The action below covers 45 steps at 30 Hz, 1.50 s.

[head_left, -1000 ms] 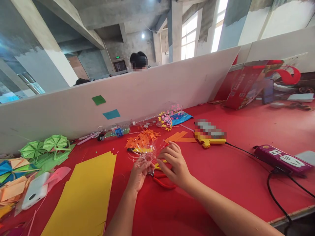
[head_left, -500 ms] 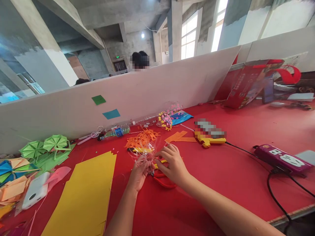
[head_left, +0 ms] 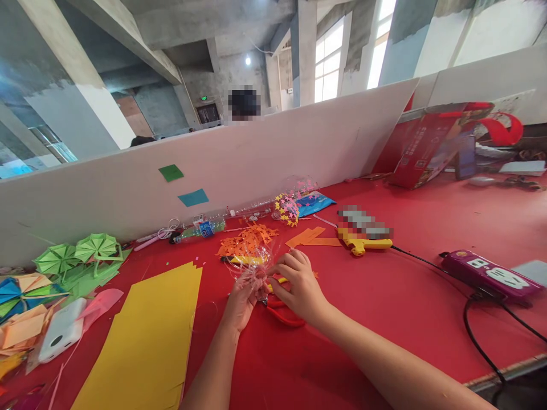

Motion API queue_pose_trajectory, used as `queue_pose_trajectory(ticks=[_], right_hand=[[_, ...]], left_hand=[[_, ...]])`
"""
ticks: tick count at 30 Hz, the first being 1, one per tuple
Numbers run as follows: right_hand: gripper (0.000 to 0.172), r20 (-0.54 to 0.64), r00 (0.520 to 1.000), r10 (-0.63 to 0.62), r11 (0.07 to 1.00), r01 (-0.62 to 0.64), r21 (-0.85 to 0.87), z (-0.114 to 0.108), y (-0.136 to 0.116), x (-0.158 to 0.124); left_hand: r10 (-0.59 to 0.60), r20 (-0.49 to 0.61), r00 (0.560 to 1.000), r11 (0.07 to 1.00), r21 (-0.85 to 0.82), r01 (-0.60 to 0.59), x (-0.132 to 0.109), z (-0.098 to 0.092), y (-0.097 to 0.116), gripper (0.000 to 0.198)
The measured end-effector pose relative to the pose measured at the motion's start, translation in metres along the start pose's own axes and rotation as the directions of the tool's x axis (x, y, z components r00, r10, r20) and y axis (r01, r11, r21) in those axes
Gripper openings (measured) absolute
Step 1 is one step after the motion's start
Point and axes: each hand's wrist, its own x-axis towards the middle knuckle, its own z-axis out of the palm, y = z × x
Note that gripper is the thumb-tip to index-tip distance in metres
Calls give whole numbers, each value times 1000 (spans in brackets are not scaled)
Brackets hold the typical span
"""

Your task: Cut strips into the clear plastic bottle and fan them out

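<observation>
A clear plastic piece with thin curling strips (head_left: 255, 266) is between my two hands over the red table (head_left: 342, 336). My left hand (head_left: 241, 300) has its fingers closed round the lower left of it. On its right side, my right hand (head_left: 299, 283) pinches at the edge with bent fingers. Under and behind my hands lie red-handled pliers (head_left: 285, 316) and a yellow-handled tool (head_left: 245, 260). Orange paper cutouts (head_left: 245, 240) form a pile just beyond, and orange strips (head_left: 311, 237) lie to their right.
Yellow sheets (head_left: 145, 336) lie left of my arms, with green folded paper (head_left: 97, 247) and a white device (head_left: 62, 331) farther left. A yellow glue gun (head_left: 363, 244), a purple box (head_left: 489, 276) and a red bag (head_left: 431, 145) stand right. Bottles (head_left: 205, 229) line the white partition (head_left: 256, 142).
The thin clear strips have shifted slightly as my fingers move a little on the plastic piece. Beyond the partition, a person's head has changed position slightly.
</observation>
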Motion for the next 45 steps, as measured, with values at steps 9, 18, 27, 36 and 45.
queue_pose_trajectory(ticks=[9, 18, 27, 36, 45], right_hand=[[8, 22, 1000, 1, 1000, -1, 17, 1, -2, 1], [9, 50, 998, -33, 999, 34, -27, 4, 0, -2], [12, 41, 997, -60, 998, 61, -32, 4, -3, -3], [22, 118, 992, -49, 997, 55, -52, 12, -1, -6], [10, 50, 996, -72, 996, 74, -41, 8, -3, -5]], left_hand=[[-2, 33, 999, 1000, -6, 2, 0, 0, -2, 34], [-21, 26, 999, 1000, -1, 21, -1, 3, 0, 35], [7, -22, 1000, 997, -81, -8, 1, 0, 0, 37], [32, -34, 999, 996, -78, -35, -1, 5, -2, 32], [50, -73, 996, 992, -108, -58, 1, 2, 1, 36]])
